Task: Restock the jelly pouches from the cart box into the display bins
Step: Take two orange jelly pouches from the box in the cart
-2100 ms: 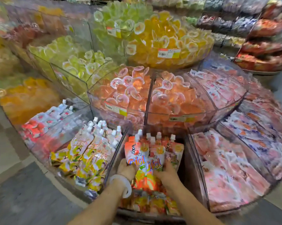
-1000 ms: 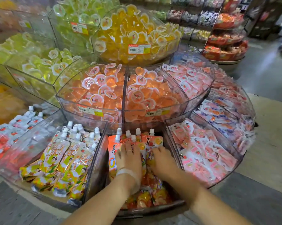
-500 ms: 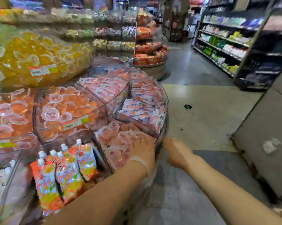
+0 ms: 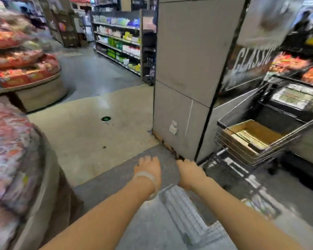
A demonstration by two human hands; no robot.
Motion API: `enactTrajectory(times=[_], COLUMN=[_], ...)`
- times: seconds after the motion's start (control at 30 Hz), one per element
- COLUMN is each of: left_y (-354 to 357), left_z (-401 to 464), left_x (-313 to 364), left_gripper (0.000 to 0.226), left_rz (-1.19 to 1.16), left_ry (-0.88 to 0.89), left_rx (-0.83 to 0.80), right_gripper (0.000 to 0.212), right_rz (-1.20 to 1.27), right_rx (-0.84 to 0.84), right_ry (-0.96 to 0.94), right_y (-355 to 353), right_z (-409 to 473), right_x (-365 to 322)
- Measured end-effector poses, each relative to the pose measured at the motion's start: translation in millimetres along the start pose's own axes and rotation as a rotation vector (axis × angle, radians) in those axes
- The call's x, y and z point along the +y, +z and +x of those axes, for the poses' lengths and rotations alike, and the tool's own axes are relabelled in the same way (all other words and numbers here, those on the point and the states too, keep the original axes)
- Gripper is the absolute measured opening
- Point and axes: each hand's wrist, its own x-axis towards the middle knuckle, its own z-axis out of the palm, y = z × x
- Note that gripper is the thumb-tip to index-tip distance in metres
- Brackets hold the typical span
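My left hand (image 4: 149,168), with a pale band at the wrist, and my right hand (image 4: 188,171) hang over the grey floor, palms down, fingers loosely bent, holding nothing. A wire cart (image 4: 271,141) stands at the right, about an arm's length beyond my right hand. In it sits an open cardboard box (image 4: 251,136) with flat packs inside; the blur hides what they are. The round display with its bins (image 4: 9,150) lies at the left edge, blurred, with pink and red packs showing. The orange pouch bin is out of view.
A grey pillar (image 4: 188,83) rises straight ahead, between me and the cart. A second round display (image 4: 24,69) stands at the far left. Shelving (image 4: 119,46) lines the aisle behind. A dark freezer case (image 4: 296,100) sits behind the cart.
My view has swung right, away from the orange pouch bin to the pillar and cart. Both hands left the pouches and now hang empty over the floor.
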Motion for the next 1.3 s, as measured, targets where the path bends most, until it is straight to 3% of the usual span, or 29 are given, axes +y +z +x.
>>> enactTrajectory(times=[0.23,0.4,0.6,0.77,1.0,1.1,1.3], left_y=[4,-20,-73,-59,-49,-48,-59], left_z=[89,170,272,331,407,451,543], left_x=[128,203,278,324,411,452,536], left_gripper=[0.061,0.057,0.052,0.065,0.066,0.073,0.062], left_rz=[0.090,0.127,0.107,0.185,0.216,0.203,0.228], left_ry=[0.249,0.424,0.612,0.668,0.747,0.752,0.667], left_rx=[-0.065,-0.059,0.005,-0.134,-0.182,-0.167,-0.162], right_gripper=[0.050,0.058,0.053,0.055,0.058,0.059,0.061], right_rz=[0.159,0.200,0.262,0.336,0.375,0.404,0.429], right_rx=[-0.023,0.028,0.149,0.037,0.024,0.040,0.018], right_ry=[0.276,0.464,0.616,0.710,0.843,0.836,0.771], right_y=[4,-28,-82,-68,-68,-69,-83], right_z=[22,63,125,155,195,229,307], right_x=[131,215,298,345,440,493,601])
